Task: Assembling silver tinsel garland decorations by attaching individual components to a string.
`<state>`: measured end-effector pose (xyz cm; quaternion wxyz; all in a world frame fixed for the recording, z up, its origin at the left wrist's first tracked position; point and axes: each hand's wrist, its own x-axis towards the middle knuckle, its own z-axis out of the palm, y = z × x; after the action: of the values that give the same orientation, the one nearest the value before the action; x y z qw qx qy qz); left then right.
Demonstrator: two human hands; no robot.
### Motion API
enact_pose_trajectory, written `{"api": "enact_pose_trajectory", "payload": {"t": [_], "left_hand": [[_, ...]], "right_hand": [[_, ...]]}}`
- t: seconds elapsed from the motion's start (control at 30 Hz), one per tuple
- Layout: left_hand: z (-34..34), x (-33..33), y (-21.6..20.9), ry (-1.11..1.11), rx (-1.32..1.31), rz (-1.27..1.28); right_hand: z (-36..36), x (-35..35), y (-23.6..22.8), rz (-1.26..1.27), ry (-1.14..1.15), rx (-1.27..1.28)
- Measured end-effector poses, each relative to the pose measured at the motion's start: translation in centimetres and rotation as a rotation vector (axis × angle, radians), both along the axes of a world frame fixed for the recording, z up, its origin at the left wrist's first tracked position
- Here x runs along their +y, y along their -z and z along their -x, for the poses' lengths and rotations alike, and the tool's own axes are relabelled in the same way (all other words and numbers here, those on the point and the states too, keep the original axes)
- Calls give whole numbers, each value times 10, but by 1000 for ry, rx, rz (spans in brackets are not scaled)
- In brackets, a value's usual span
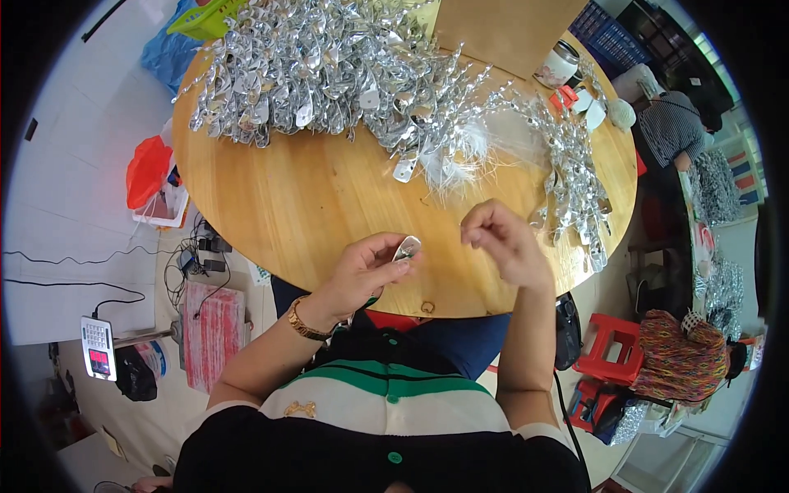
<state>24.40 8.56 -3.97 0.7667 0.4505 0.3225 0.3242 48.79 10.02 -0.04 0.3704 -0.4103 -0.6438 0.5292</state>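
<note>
I see left hand (359,269) pinching silvery piece (408,247) | right hand (511,246) half-curled, grip unclear | a loosened pinch could drop it

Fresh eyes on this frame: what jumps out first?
The big heap of shiny silver pieces on the far side of the round wooden table. Next, at the near edge, the left hand holding a small silver piece, with the right hand to its right. Then a red stool off to the right.
</note>
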Motion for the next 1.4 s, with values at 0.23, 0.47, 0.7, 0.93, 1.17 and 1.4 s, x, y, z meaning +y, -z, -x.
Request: {"api": "enact_pose_trajectory", "payload": {"t": [0.23, 0.47, 0.7, 0.93, 1.17, 1.4], "left_hand": [[-6, -2, -2, -50, -64, -86], [-2, -6, 1, -67, -83, -72], [-3, -8, 1, -99, -68, -122], [-5, -12, 8, -143, -111, -69], [-13, -14, 4, -241, -103, -39], [-12, -12, 7, -254, -148, -102]], "right_hand": [[55, -32, 20, -18, 168, 193], [63, -36, 23, 78, 186, 200], [66, -36, 26, 56, 177, 160], [68, -37, 26, 30, 179, 158], [68, -38, 21, 53, 163, 142], [69, -39, 17, 17, 136, 136]]}}
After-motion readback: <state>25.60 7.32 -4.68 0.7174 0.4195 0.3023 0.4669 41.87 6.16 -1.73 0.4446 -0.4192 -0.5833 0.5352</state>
